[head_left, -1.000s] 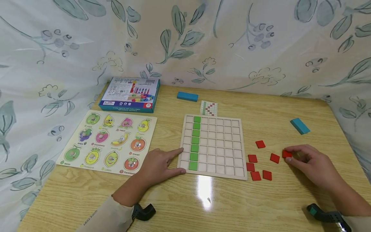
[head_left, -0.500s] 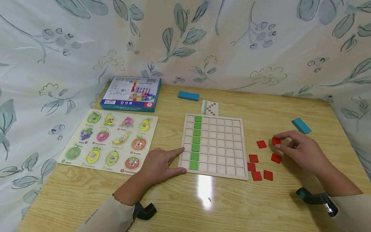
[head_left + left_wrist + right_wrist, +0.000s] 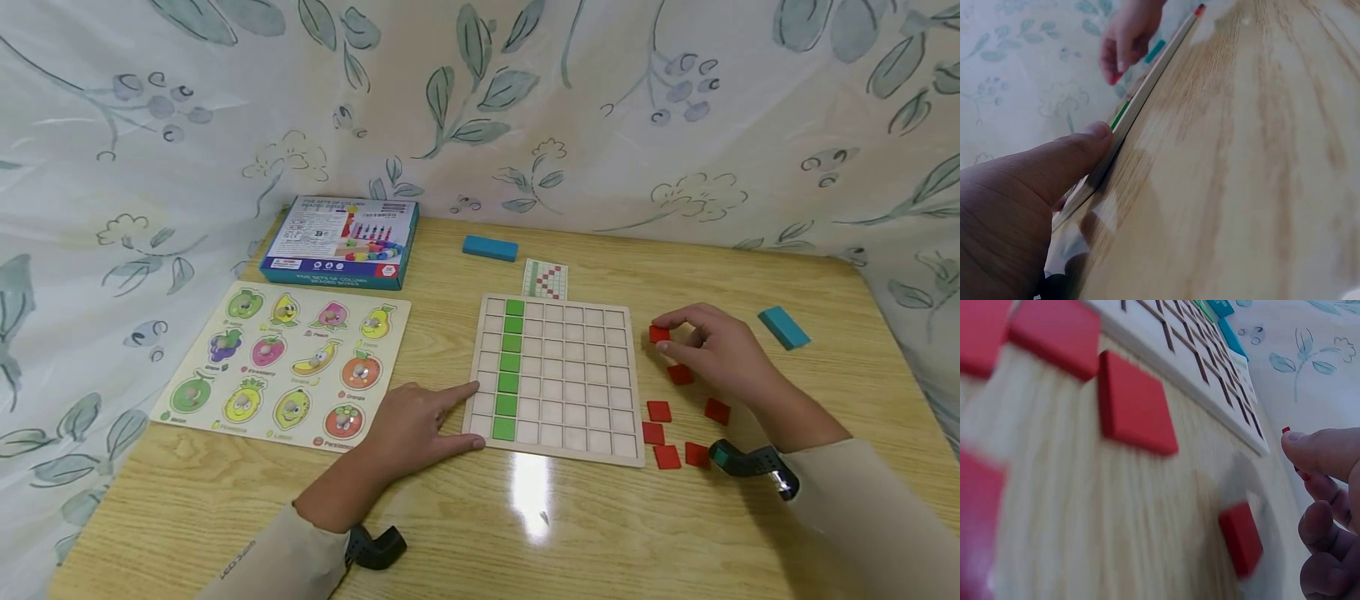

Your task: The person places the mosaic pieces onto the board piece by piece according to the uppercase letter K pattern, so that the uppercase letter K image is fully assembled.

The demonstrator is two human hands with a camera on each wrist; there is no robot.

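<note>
A square wooden grid board lies on the table with a column of green tiles in its second column from the left. At its left edge, the index finger and thumb of my left hand are stretched out and touch the rim. My right hand pinches a red square tile between thumb and fingertips, above the table just right of the board's upper right side. In the right wrist view only a sliver of that tile shows past the thumb. Several loose red tiles lie below that hand.
Behind the board lies a small pattern card. One blue block is at the back, another at the right. A fruit puzzle board and a printed box occupy the left. Patterned cloth hangs behind the table.
My right hand has carried the pinched red tile leftward and away from me, from beyond the loose tiles to near the board's upper right. My left hand stays at the board's edge.
</note>
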